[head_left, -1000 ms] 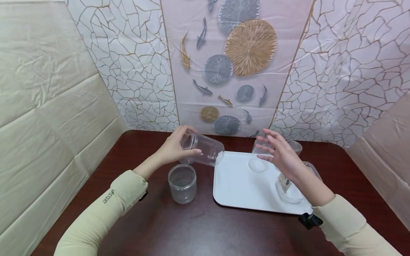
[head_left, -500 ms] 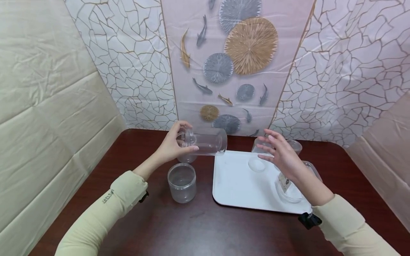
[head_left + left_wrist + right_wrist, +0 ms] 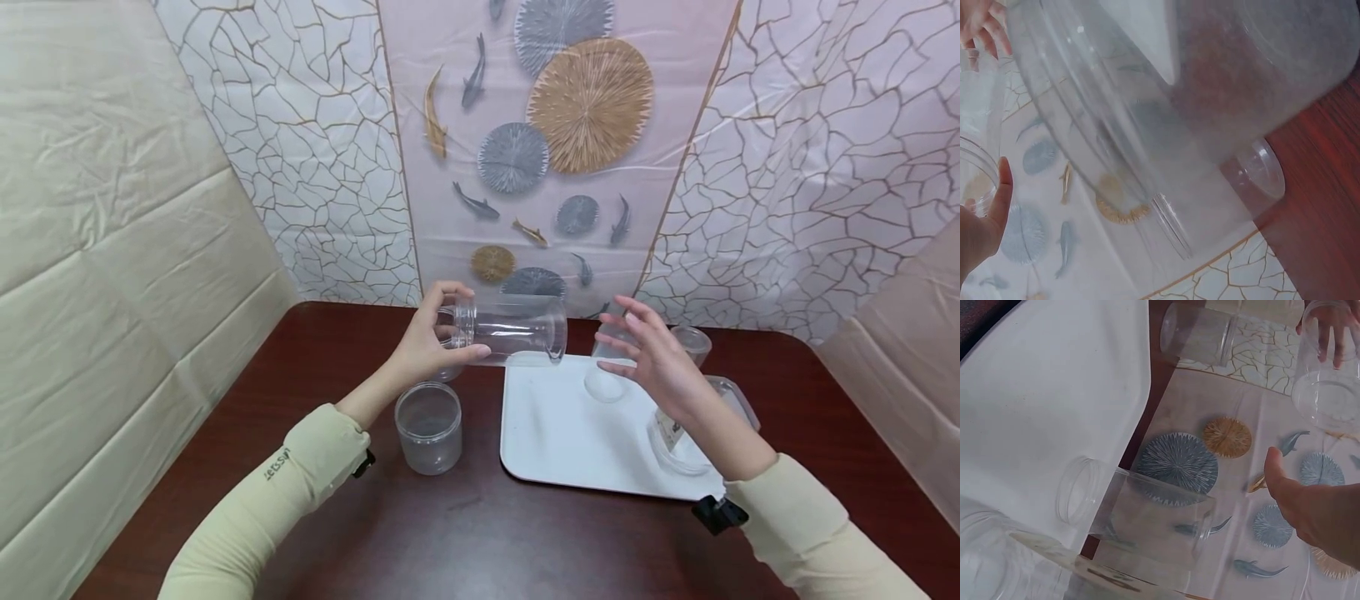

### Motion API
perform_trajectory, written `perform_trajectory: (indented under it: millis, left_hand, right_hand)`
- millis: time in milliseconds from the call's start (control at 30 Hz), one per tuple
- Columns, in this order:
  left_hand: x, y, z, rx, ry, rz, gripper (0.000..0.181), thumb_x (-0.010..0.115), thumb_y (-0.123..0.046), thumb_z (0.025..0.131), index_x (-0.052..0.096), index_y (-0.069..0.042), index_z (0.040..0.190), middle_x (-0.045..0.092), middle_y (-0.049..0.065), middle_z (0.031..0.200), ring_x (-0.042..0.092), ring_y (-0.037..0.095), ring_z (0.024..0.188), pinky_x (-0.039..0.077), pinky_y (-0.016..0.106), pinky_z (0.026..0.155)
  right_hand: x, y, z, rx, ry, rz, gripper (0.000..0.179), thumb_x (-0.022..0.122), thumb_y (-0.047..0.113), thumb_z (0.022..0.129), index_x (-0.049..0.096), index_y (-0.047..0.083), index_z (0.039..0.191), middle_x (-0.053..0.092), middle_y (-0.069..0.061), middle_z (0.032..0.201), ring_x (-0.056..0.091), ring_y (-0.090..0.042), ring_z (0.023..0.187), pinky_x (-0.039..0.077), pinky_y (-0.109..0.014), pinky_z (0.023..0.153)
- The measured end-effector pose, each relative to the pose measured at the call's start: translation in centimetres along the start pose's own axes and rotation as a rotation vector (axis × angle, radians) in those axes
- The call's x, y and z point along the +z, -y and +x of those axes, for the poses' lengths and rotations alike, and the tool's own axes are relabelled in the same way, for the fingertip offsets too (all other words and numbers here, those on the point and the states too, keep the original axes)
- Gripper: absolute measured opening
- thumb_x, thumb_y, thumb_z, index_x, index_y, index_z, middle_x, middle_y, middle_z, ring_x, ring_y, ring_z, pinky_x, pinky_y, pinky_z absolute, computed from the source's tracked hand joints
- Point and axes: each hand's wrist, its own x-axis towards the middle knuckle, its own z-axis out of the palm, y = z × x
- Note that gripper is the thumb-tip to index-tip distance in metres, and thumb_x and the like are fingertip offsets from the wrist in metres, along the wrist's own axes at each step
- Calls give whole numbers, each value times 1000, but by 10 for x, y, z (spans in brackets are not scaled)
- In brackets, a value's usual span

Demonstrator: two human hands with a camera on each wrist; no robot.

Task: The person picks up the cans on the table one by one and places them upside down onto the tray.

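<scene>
In the head view my left hand (image 3: 427, 346) grips a clear plastic jar (image 3: 521, 329) round its ridged neck. The jar lies sideways in the air, nearly level, its other end pointing right over the left back corner of the white tray (image 3: 547, 442). My right hand (image 3: 660, 362) holds nothing; its fingers are spread above the tray, near an upturned-looking clear jar (image 3: 606, 383) partly hidden behind them. Below my left hand a wide clear jar (image 3: 429, 442) stands upright on the table. The right wrist view also shows the held jar (image 3: 1325, 394) beyond my right thumb.
A clear container (image 3: 678, 450) with a paper label sits at the tray's right side, partly covered by my right forearm. Another clear jar (image 3: 692, 343) stands behind it. Behind my left hand, one more clear jar (image 3: 447, 372) shows low. A patterned cloth (image 3: 540, 192) hangs behind the table.
My left hand has risen slightly and moved right with the jar, which has turned from sloping down rightward to nearly level. My right hand has barely moved.
</scene>
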Motion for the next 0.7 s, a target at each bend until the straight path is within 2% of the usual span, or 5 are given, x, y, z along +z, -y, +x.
perform_trajectory:
  millis: [167, 367, 500, 600, 700]
  left_hand:
    - [4, 2, 0, 12, -8, -15, 67, 78, -5, 70, 39, -7, 124, 41, 11, 130, 42, 27, 120, 52, 38, 87]
    - [15, 3, 3, 48, 15, -75, 68, 80, -15, 71, 39, -5, 125, 40, 14, 131, 40, 28, 120, 52, 42, 85]
    - [21, 0, 7, 81, 32, -93, 67, 78, -7, 71, 39, -5, 125, 40, 13, 131, 42, 31, 119, 53, 41, 84]
    - [25, -2, 10, 98, 36, -95, 67, 77, -5, 70, 39, -5, 125, 41, 13, 131, 43, 32, 118, 54, 40, 83]
    - [29, -3, 12, 98, 42, -100, 67, 77, -4, 70, 39, -5, 125, 41, 13, 132, 43, 32, 119, 54, 38, 83]
  right_hand:
    - [3, 3, 2, -18, 29, -5, 51, 33, 36, 102, 15, 23, 148, 31, 2, 141, 40, -18, 126, 50, -30, 90]
    - [11, 9, 6, -4, 66, -20, 54, 30, 32, 102, 8, 26, 151, 2, -12, 157, 11, -41, 142, 46, -34, 93]
    - [13, 12, 7, -6, 72, -28, 54, 30, 32, 102, 8, 27, 151, -2, -12, 158, 6, -42, 143, 34, -51, 104]
    - [14, 13, 8, -22, 75, -30, 55, 32, 33, 101, 8, 27, 151, -3, -12, 157, 2, -43, 143, 19, -63, 107]
    - [16, 14, 9, -38, 74, -32, 57, 35, 35, 100, 10, 26, 151, -2, -12, 157, 8, -40, 141, 26, -59, 104]
